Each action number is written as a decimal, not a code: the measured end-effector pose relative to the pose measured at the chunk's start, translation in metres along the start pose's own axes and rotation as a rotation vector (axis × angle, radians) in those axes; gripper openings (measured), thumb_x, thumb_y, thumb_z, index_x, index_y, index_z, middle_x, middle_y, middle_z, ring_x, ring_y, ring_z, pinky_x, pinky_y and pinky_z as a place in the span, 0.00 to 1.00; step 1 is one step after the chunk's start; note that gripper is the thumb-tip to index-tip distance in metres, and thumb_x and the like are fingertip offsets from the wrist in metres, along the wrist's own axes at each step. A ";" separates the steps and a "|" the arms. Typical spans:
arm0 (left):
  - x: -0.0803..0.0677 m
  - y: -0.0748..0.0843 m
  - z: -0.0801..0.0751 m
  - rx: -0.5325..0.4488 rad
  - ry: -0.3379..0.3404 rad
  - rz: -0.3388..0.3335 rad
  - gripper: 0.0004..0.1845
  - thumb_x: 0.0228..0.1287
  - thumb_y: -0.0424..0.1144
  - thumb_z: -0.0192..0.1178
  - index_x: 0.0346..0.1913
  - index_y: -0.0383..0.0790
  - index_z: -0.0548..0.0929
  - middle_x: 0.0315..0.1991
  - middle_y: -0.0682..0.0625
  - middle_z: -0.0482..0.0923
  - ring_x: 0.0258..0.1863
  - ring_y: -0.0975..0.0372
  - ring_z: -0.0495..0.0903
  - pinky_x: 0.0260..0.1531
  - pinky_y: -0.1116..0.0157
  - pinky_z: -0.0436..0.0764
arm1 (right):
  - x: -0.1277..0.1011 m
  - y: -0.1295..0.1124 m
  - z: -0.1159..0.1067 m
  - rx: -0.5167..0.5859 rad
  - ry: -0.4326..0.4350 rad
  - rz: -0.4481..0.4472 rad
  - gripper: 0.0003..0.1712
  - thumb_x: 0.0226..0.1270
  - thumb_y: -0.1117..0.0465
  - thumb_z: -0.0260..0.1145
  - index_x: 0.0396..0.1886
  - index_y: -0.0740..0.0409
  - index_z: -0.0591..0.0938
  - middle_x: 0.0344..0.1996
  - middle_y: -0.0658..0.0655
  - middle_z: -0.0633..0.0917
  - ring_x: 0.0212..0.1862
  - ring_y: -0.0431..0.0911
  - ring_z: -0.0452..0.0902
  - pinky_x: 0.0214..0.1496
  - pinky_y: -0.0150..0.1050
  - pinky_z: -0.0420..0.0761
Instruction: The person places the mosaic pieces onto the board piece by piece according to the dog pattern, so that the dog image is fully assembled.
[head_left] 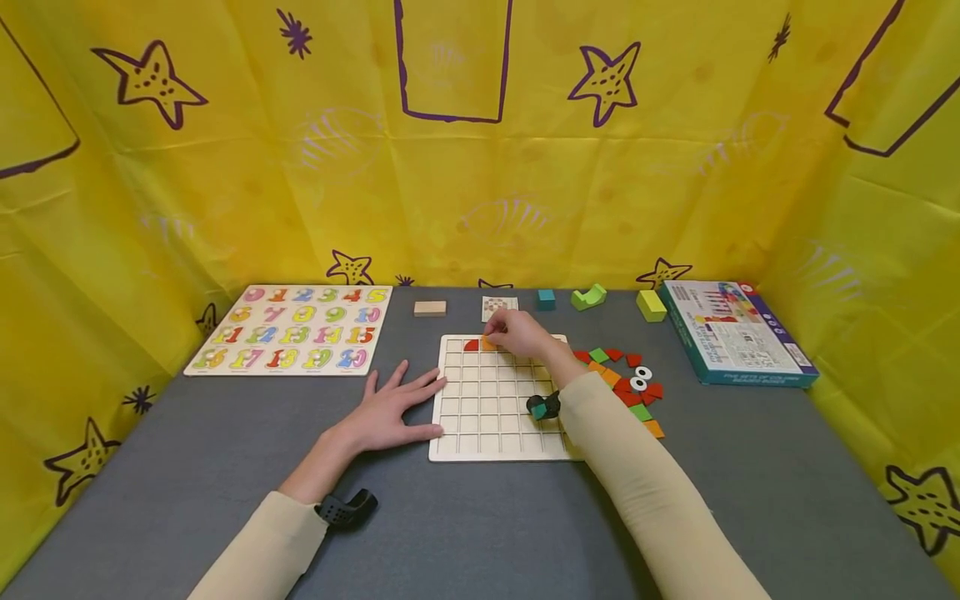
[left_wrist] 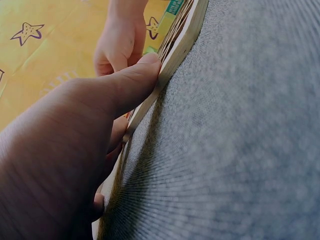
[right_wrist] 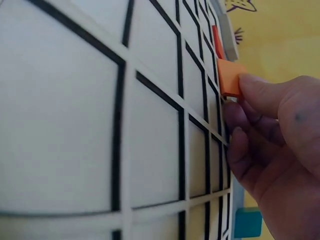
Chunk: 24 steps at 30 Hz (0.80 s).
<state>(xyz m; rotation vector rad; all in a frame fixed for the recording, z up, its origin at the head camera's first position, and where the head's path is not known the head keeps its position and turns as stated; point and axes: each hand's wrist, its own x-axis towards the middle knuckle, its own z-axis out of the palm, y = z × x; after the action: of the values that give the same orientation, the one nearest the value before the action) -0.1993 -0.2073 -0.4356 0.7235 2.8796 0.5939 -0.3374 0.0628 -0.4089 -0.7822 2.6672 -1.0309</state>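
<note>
**Orange tile going in at the board's top row**

R hand (head_left: pixel 521 333) reaches fwd over the grid board (head_left: pixel 495 433), forearm laid diagonally across its right side, wrist bent down. Fingers (right_wrist: pixel 260 95) curl in and pinch an orange tile (right_wrist: pixel 231 79) by its near edge; tile sits tilted at a cell in the far row, not flat. Just beside it, one cell left, a red piece (head_left: pixel 471 344) is in the same row. Other cells of the board that show are bare wood.

L hand (head_left: pixel 390 412) lies flat on the grey worktop (head_left: pixel 225 467), palm down, fingers spread and straight, tips touching the board's left edge. Wrist view confirms: thumb (left_wrist: pixel 135 82) pressed along the edge of the board, holding nothing.

Loose pile of tiles (head_left: pixel 626 383) – red, orange, green, plus two eye pieces – sits on the worktop just right of the board, near the R forearm.

Farther back: number puzzle (head_left: pixel 296 329) at left, well apart from the board; a wooden block (head_left: pixel 430 307), a small pattern card (head_left: pixel 499 307), a teal cube (head_left: pixel 546 299), a green curved block (head_left: pixel 588 297), a yellow-green block (head_left: pixel 651 305); the game box (head_left: pixel 731 333) at right.
</note>
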 end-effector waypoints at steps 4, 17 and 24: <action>0.000 0.000 0.000 0.001 0.003 0.000 0.46 0.61 0.72 0.59 0.78 0.56 0.64 0.78 0.57 0.56 0.78 0.40 0.39 0.63 0.29 0.30 | 0.002 -0.002 0.003 -0.043 0.011 0.007 0.04 0.74 0.63 0.65 0.43 0.60 0.82 0.38 0.55 0.82 0.40 0.49 0.75 0.48 0.41 0.76; 0.001 0.001 0.000 0.001 -0.001 -0.006 0.46 0.61 0.73 0.59 0.78 0.56 0.64 0.79 0.57 0.55 0.78 0.41 0.38 0.64 0.29 0.30 | 0.004 -0.003 0.007 -0.087 -0.008 0.039 0.05 0.72 0.64 0.68 0.42 0.61 0.84 0.37 0.55 0.82 0.41 0.49 0.75 0.50 0.41 0.76; 0.000 0.000 0.002 -0.003 0.000 -0.004 0.46 0.61 0.73 0.58 0.78 0.57 0.64 0.79 0.58 0.55 0.78 0.41 0.38 0.63 0.29 0.30 | -0.003 -0.003 0.003 -0.038 -0.014 0.033 0.07 0.71 0.63 0.68 0.45 0.61 0.83 0.39 0.55 0.83 0.43 0.49 0.76 0.52 0.42 0.76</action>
<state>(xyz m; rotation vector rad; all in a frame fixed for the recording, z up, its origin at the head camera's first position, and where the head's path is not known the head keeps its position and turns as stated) -0.1992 -0.2066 -0.4381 0.7178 2.8787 0.5969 -0.3329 0.0606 -0.4088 -0.7476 2.6857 -0.9668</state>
